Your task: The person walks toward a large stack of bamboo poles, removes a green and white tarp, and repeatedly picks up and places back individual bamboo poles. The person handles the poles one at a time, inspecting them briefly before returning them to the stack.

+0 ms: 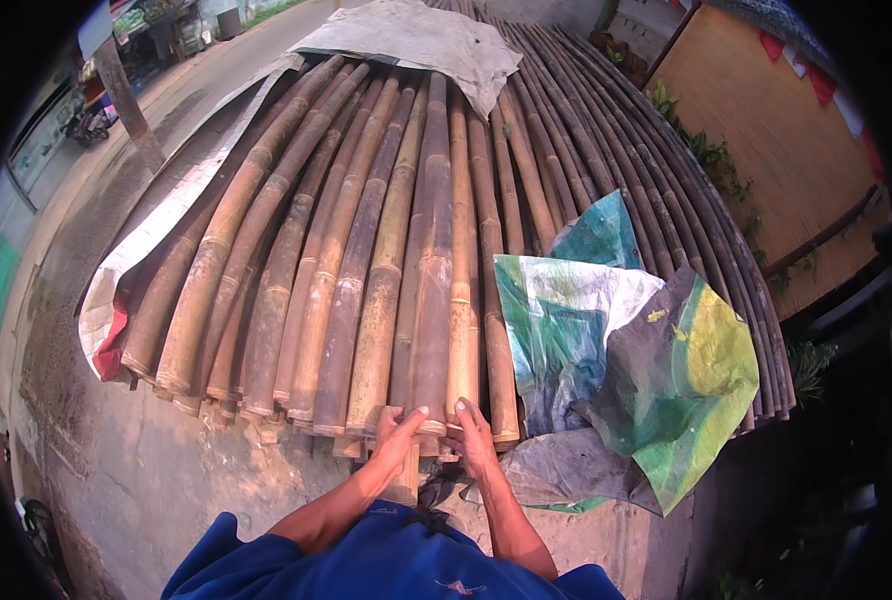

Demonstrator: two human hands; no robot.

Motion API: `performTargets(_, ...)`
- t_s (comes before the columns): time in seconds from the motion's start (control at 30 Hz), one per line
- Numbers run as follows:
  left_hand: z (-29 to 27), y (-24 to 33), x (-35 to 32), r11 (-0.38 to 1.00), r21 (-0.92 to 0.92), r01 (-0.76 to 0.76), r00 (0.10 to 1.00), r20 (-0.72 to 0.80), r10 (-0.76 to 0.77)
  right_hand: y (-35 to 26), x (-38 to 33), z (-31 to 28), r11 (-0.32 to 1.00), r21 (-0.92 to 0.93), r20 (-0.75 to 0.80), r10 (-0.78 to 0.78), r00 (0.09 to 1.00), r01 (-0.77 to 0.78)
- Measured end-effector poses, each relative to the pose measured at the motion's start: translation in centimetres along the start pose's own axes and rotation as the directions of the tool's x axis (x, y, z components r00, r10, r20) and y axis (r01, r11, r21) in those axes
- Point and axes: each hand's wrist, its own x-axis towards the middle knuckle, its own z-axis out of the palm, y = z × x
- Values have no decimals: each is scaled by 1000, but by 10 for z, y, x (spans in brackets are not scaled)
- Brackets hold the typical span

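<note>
A large stack of long bamboo poles (381, 290) runs away from me, its cut ends toward my body. My left hand (398, 436) is closed at the near end of a dark brown bamboo pole (433, 300), thumb on top. Just to its right, my right hand (474, 440) grips the end of a lighter tan bamboo pole (461, 300), its thumb also on top. The fingers beneath both ends are mostly hidden. Below my left hand, another pole end (403, 485) juts out toward my blue shirt.
A crumpled green, white and yellow plastic sheet (681, 370) drapes over the stack at right. A whitish sheet (416, 40) covers its far part, and a white strip (166, 220) lines the left side. A post (124, 100) stands by the road; a wooden panel (776, 150) rises at right.
</note>
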Motion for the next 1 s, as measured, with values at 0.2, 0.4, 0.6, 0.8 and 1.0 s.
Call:
performTargets(0.2, 9, -13, 1, 988, 123, -98, 995, 5, 98, -31, 50, 32, 993, -92, 150, 89, 985, -76)
performTargets(0.4, 3, -8, 1, 876, 441, -195, 979, 29, 203, -29, 48, 16, 997, -55, 163, 64, 985, -56)
performTargets(0.6, 2, 24, 14, 943, 299, -145, 987, 117, 115, -40, 13, 5, 984, 119, 262, 99, 960, -134)
performTargets(0.8, 41, 13, 41, 970, -111, 217, 932, 318, -172, 7, -58, -32, 845, 369, 464, 194, 864, -388)
performTargets(1.0, 56, -43, 23, 918, -153, 366, 896, 324, -303, 71, -94, -81, 737, 410, 461, 340, 820, -537)
